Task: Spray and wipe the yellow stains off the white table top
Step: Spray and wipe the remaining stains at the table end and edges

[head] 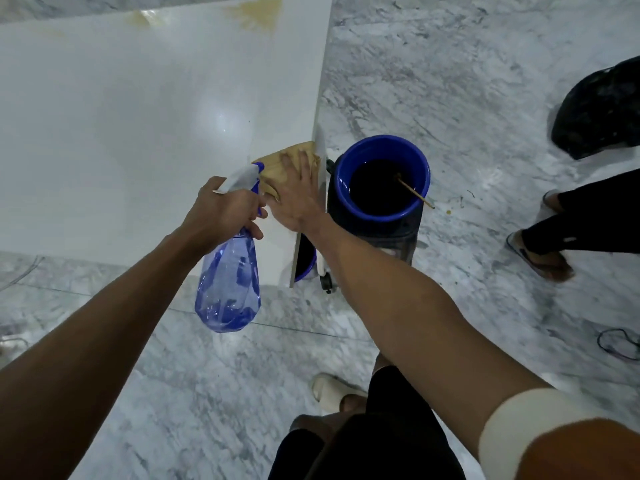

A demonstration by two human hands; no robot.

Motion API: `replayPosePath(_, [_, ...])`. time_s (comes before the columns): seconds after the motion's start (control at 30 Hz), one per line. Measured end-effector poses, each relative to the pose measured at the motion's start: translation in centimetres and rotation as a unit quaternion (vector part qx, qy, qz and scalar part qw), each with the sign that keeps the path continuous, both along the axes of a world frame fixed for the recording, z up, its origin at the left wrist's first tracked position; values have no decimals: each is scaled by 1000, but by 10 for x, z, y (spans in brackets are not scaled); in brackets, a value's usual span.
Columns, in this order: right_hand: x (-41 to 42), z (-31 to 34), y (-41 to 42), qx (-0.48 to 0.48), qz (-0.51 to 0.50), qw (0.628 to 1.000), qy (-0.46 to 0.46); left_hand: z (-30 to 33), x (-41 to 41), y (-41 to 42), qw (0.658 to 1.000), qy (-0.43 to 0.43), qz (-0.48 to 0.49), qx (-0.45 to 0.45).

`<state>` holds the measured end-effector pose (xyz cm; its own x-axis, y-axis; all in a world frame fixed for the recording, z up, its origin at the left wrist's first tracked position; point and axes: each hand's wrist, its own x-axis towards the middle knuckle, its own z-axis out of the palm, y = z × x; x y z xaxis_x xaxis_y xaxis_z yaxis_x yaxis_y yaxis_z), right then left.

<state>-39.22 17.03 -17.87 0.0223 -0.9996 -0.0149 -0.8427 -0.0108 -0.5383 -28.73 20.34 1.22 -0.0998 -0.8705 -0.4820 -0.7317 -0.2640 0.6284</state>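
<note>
Both your arms reach forward, bare to above the elbow. Your left hand (225,211) is curled around the neck of the bottle (228,282), knuckles up, a finger on the trigger. Your right hand (294,195) lies flat with fingers spread and straight, palm down, pressing on the cloth (277,168). The two hands sit just beside each other.

A translucent blue plastic spray bottle (228,282) with a white trigger head is gripped at the neck by the left hand (225,211). Just right of that grip, a tan folded cloth (277,168) is pressed flat under the straight fingers of the right hand (294,195) at the edge of the glossy white table top (121,133). Yellow stains (258,12) are seen far beyond the grip. A blue-rimmed bucket (384,178) of dark liquid stands right of the cloth.
</note>
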Motion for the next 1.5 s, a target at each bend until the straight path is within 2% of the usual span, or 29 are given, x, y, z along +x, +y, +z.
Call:
replayPosePath(0.37, [51,-8,94,-25,-21,999,-6,9,49,85,1000,2,-10,-14])
replayPosePath(0.63, [82,-22,140,-60,-55,991,-109,9,64,110,1000,-14,15,15])
replayPosePath(0.83, [101,-14,188,-80,-29,984,-159,10,65,118,998,5,42,48])
replayPosePath(0.9, [101,-12,190,-65,-31,981,-180,11,62,118,998,5,41,50])
replayPosePath(1.0, [99,-16,196,-17,27,985,-171,16,56,119,998,6,43,56])
replayPosePath(1.07, [92,-2,208,38,39,975,-214,18,54,120,997,10,47,58])
replayPosePath(1.13, [76,28,219,87,5,945,-316,21,52,120,997,11,52,54])
replayPosePath(1.2, [54,57,224,128,-61,895,-423,27,49,121,997,11,54,48])
replayPosePath(1.37, [4,122,196,144,-221,789,-555,51,37,123,998,45,24,48])
replayPosePath(1.5, [-34,162,187,146,-276,694,-649,78,21,125,996,81,6,43])
